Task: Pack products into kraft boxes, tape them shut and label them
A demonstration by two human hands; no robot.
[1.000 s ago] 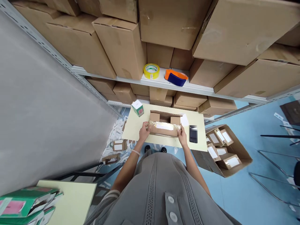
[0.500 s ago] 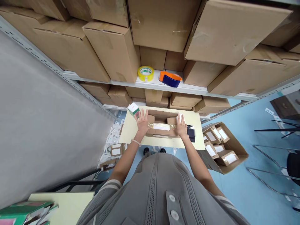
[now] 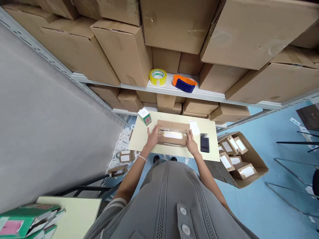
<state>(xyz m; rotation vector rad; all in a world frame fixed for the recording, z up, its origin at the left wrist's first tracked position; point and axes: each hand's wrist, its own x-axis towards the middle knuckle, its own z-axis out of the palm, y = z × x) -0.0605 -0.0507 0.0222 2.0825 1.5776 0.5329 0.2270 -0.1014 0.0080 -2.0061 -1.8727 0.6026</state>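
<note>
A small cardboard box (image 3: 173, 127) lies on a pale yellow table (image 3: 144, 141), its flaps folded down flat. A strip of clear tape and a white label run along its near edge. My left hand (image 3: 153, 136) presses on the box's left end with fingers laid flat. At the right end my right hand (image 3: 191, 142) rests in the same way, its fingers flat against the box. A white slip of paper (image 3: 194, 127) lies just past the right hand.
A dark phone (image 3: 204, 143) lies right of the box; a small green-and-white carton (image 3: 145, 116) stands at the table's far left corner. A yellow tape roll (image 3: 158, 76) and orange-blue dispenser (image 3: 184, 83) sit on the shelf. An open carton (image 3: 236, 159) of labelled boxes is on the blue floor.
The box's far flaps were standing open; both hands reached over them and brought them down. The box top is now closed flat, with the hands back at its two ends.
</note>
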